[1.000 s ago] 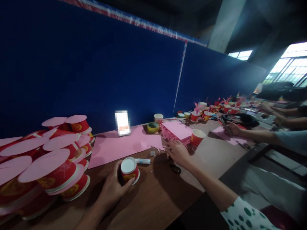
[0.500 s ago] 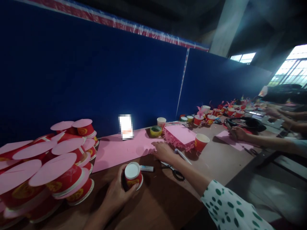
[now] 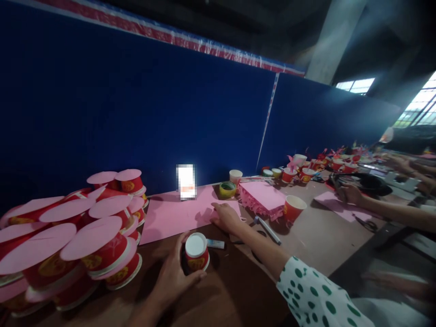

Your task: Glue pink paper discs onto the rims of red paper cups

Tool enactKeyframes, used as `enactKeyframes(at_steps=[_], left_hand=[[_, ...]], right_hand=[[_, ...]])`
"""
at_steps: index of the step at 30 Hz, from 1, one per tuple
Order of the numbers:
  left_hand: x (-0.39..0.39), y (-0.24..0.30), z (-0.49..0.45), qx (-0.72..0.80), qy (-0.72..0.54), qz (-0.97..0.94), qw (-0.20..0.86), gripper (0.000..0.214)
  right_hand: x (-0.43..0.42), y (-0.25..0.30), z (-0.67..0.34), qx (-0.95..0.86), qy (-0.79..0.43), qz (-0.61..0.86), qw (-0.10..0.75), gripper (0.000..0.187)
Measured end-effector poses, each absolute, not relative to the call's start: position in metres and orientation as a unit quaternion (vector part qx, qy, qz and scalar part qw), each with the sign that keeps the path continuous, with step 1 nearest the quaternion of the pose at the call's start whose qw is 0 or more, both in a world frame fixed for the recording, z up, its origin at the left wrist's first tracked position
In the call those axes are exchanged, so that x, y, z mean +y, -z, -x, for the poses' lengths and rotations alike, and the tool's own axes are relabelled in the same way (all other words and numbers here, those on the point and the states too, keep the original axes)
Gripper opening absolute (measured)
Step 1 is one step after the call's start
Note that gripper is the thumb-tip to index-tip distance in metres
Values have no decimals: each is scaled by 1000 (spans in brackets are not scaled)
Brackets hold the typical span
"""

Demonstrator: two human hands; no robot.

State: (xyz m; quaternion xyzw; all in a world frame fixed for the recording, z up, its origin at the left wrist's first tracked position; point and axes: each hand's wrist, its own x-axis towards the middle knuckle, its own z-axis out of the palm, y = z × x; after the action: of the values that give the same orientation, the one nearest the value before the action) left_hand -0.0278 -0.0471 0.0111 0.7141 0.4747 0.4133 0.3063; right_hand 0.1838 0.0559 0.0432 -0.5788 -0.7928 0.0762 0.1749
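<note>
An upside-down red paper cup (image 3: pixel 196 254) with a white base on top stands on the brown table. Around its left and near sides curves my left hand (image 3: pixel 175 270), thumb and fingers apart, with a slight gap to the cup. My right hand (image 3: pixel 226 218) reaches over the pink paper sheet (image 3: pixel 177 213), fingers stretched out at its near right part; whether they touch it I cannot tell. A small white-and-blue tube (image 3: pixel 215 244) lies just right of the cup. Black-handled scissors (image 3: pixel 257 256) are mostly hidden beneath my right forearm.
Stacked red cups with pink paper discs (image 3: pixel 91 238) crowd the left. A tape roll (image 3: pixel 227 190), a fringed pink paper pile (image 3: pixel 264 197), an upright cup (image 3: pixel 294 209) and a pen (image 3: pixel 268 230) lie rightward. A blue partition (image 3: pixel 136 100) stands behind; a co-worker's hand (image 3: pixel 350 193) is far right.
My left thumb has eased away from the cup. My right hand has shifted slightly left over the pink sheet, its forearm now covering more of the scissors. The view has turned slightly left.
</note>
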Motion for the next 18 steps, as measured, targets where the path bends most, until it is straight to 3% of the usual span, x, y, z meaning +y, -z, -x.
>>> enactKeyframes(at_steps=[5,10,18], left_hand=[[-47,-6,34,425,-468,-690,352,93],[-47,-16,40,453,-554,-627,308,75],[-62,-73,32,503,-551,-561,360,37]], right_hand=[[48,-47,-191,-757,-119,589,258,58],[33,-54,-194,-717,-210,562,355,52],[-19,-99,-185,-610,-527,396,439,58]])
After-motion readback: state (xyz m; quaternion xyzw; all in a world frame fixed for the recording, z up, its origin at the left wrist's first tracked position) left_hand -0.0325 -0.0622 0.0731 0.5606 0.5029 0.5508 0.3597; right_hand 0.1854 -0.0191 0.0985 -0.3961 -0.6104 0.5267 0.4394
